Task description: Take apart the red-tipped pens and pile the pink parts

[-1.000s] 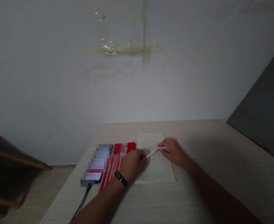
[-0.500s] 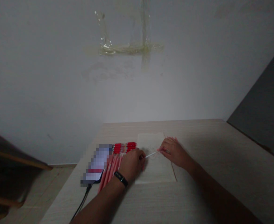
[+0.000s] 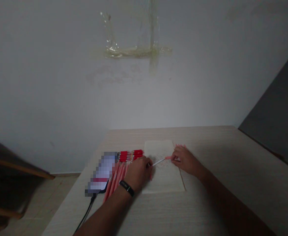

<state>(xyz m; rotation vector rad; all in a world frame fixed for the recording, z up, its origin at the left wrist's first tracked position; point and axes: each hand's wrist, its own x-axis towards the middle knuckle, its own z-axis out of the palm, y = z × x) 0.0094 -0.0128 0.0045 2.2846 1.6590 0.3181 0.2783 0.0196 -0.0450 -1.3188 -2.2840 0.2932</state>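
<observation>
My left hand (image 3: 138,171), with a black band (image 3: 126,188) on its wrist, is closed on the near end of a thin white stick (image 3: 158,162). The stick slants up to the right over a pale sheet (image 3: 163,182) and has a pink tip section (image 3: 168,157). At that pink end the fingers of my right hand (image 3: 185,160) are pinched together. A small reddish piece (image 3: 151,177) shows below my left fingers; its kind is unclear. Pink pieces (image 3: 180,146) stick out just behind my right hand.
Several red pens (image 3: 131,155) lie behind my left hand. Long pink rods (image 3: 114,183) lie in a row left of it, beside a blurred-out phone (image 3: 101,173) with a black cable (image 3: 87,211). The wooden table (image 3: 207,137) meets a wall at the back.
My right hand has shifted slightly to the right along the stick, uncovering its pink section. My left hand stays in place, still holding the other end.
</observation>
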